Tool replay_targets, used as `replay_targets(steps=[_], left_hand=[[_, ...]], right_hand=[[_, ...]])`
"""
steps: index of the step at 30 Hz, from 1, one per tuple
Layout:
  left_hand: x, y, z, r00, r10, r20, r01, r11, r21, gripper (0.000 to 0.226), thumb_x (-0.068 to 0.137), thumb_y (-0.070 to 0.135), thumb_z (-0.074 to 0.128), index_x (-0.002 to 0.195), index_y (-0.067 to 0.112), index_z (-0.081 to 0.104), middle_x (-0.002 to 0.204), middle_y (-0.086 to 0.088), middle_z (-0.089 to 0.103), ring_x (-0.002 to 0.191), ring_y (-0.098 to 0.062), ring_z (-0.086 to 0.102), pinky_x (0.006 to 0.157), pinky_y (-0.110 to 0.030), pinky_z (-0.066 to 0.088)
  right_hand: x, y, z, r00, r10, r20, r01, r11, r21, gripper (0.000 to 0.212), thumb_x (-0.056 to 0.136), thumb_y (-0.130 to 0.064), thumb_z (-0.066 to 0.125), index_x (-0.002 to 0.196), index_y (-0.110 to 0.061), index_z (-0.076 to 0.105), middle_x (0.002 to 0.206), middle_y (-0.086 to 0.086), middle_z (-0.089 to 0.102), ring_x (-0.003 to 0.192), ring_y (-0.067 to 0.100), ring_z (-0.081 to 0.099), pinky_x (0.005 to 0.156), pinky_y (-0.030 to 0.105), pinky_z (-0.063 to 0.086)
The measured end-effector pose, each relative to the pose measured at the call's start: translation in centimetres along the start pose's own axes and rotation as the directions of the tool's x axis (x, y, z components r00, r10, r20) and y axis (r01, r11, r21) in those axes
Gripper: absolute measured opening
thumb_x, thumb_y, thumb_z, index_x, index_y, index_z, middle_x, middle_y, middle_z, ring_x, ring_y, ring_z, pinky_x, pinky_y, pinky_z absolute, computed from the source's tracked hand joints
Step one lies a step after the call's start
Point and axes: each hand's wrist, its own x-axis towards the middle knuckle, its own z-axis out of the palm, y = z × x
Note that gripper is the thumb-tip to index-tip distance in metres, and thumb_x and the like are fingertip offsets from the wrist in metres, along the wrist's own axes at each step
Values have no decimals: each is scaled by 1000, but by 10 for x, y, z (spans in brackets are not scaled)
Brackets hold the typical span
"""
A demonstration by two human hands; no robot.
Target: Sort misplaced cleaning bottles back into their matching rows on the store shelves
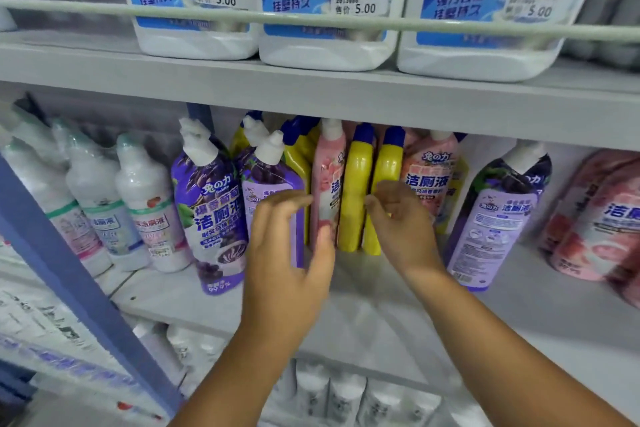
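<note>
Head view: left hand (284,246) pinches pink bottle (327,180); right hand (403,218) curls on yellow bottles (370,191). Spread yellows rightward, lift pink out upright.

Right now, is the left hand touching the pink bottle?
Touching. The head view shows the left hand's thumb lying against the lower front of the pink bottle, fingers above its side.
</note>
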Motion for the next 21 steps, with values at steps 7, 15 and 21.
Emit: replay_targets(steps=[7, 15, 21], left_hand=[[65, -2, 96, 951, -293, 102, 279, 951, 134, 86, 85, 28, 67, 159, 12, 26, 157, -17, 38, 144, -37, 35, 119, -41, 32], [78, -26, 119, 952, -305, 22, 291, 926, 242, 85, 87, 42, 73, 156, 12, 33, 147, -21, 46, 130, -41, 49, 105, -45, 44], [70, -30, 114, 936, -351, 13, 348, 933, 91, 53, 93, 31, 64, 140, 16, 44, 125, -18, 61, 113, -39, 62, 92, -44, 53]], right_hand=[[53, -18, -36, 947, -165, -277, 114, 975, -193, 28, 82, -30, 55, 101, -13, 68, 97, -3, 65, 99, 21, 62, 90, 37, 52], [88, -14, -29, 925, -24, -380, -77, 965, -249, 47, 83, -14, 60, 124, 7, 55, 122, 29, 53, 116, 46, 51, 101, 47, 41], [75, -7, -26, 925, -96, -368, -31, 945, -325, 49, 91, -26, 62, 132, -3, 50, 120, 25, 53, 109, 44, 56, 89, 45, 45]])
